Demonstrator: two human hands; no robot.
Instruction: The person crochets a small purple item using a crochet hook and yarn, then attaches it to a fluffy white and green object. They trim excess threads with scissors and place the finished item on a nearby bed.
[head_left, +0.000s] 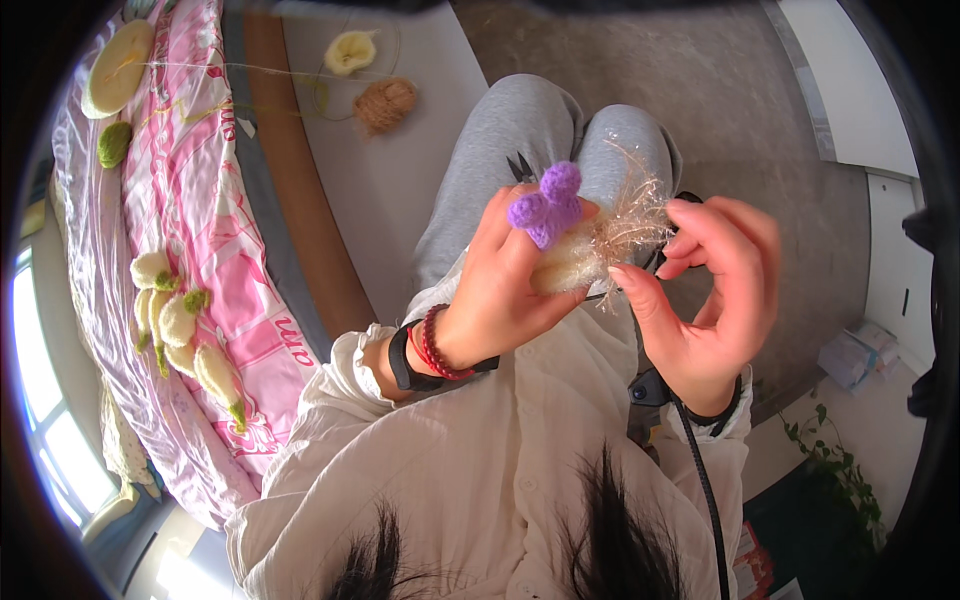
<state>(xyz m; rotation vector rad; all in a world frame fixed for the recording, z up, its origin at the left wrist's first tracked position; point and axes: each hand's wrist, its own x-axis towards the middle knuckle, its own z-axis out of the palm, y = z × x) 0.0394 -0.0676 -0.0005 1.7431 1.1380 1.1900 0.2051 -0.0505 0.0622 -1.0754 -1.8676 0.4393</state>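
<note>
My left hand (495, 289) grips a small cream fuzzy yarn piece (568, 262) above my lap. A tuft of shiny light-brown tinsel-like yarn strands (637, 217) spreads from its right end. A purple crocheted piece with rounded lobes (551, 206) sits over the fingers of that hand; how it is attached is hidden. My right hand (709, 281) is curled beside the strands, thumb and index finger apart at their edge. Whether it pinches a strand cannot be told. Dark pointed blades, perhaps of scissors (520, 168), show on my lap behind the left hand.
On the bed's pink patterned cover (262, 330) at left lie several cream and green crocheted pieces (178, 319), a green yarn ball (114, 144) and a round cream piece (118, 69). A brown yarn ball (385, 105) and a pale yellow one (350, 52) rest on a grey surface. A black cable (701, 480) hangs at right.
</note>
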